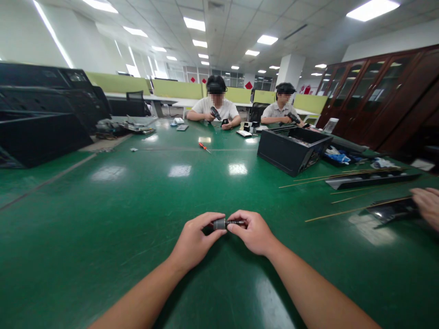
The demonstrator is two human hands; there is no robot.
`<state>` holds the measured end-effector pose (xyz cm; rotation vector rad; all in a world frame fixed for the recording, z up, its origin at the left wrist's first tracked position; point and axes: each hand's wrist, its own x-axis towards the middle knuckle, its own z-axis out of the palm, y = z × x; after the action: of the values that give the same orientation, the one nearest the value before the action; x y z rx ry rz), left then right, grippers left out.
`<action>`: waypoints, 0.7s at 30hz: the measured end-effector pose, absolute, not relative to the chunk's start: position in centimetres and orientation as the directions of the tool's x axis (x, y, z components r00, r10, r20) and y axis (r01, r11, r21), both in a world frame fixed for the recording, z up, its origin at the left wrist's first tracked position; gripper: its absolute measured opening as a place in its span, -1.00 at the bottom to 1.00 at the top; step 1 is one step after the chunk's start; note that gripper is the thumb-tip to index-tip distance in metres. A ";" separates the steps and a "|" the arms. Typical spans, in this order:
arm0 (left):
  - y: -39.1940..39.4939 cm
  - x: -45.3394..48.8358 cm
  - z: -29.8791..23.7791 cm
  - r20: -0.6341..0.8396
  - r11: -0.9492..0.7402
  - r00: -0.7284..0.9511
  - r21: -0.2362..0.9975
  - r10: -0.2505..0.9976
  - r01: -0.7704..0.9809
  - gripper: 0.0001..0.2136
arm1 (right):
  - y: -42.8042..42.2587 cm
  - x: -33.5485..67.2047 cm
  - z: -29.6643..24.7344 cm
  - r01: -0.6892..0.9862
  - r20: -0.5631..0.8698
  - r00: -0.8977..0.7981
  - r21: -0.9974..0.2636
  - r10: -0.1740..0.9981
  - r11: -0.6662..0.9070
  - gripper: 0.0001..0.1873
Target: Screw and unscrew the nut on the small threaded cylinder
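Above the green table point(144, 256), near its front middle, my two hands meet at a small dark grey cylinder with a thin metal shaft point(220, 224). My left hand point(197, 237) is closed, its thumb and fingers gripping the thick cylinder body. At the other end, my right hand point(253, 232) pinches the ribbed shaft, whose tip points right between thumb and fingers. The piece lies roughly level. Fingers hide parts of it, and its exact kind is unclear.
A red screwdriver point(203, 146) lies farther back. A black computer case point(291, 146) stands right of centre, with thin rods point(325, 215) nearby. Another person's hand point(427, 205) is at the right edge. Two people sit opposite holding power drills. Black cases point(41, 137) stand at left.
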<state>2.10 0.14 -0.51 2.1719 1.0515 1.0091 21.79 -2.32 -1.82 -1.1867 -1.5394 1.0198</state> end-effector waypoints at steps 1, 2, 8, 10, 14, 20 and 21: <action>0.2 2.1 -0.5 0.396 -0.563 0.421 0.707 0.816 0.428 -0.76 | -2.3 21.8 -1.8 0.227 0.173 -0.120 -0.954 0.978 0.197 -0.86; 0.2 2.1 -0.5 0.396 -0.564 0.421 0.706 0.816 0.428 -0.75 | -2.4 21.8 -1.7 0.230 0.175 -0.119 -0.953 0.977 0.199 -0.87; 0.1 2.1 -0.5 0.394 -0.562 0.420 0.707 0.818 0.430 -0.75 | -2.4 21.7 -1.6 0.239 0.176 -0.114 -0.950 0.978 0.199 -0.86; 0.1 2.1 -0.5 0.393 -0.562 0.421 0.706 0.817 0.432 -0.75 | -2.4 21.7 -1.6 0.239 0.176 -0.112 -0.951 0.978 0.198 -0.86; 0.2 2.1 -0.6 0.393 -0.555 0.412 0.714 0.822 0.427 -0.75 | -2.4 21.8 -1.8 0.219 0.175 -0.114 -0.956 0.978 0.197 -0.86; 0.2 1.9 -0.7 0.393 -0.552 0.410 0.723 0.823 0.415 -0.74 | -2.4 21.8 -1.9 0.212 0.169 -0.111 -0.959 0.979 0.190 -0.87; 0.2 1.9 -0.7 0.395 -0.553 0.409 0.723 0.823 0.413 -0.74 | -2.4 21.8 -1.9 0.217 0.167 -0.113 -0.958 0.979 0.189 -0.86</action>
<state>1.93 0.20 -0.72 2.1434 1.0477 1.0240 21.80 -2.41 -1.92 -1.1888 -1.5263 1.0235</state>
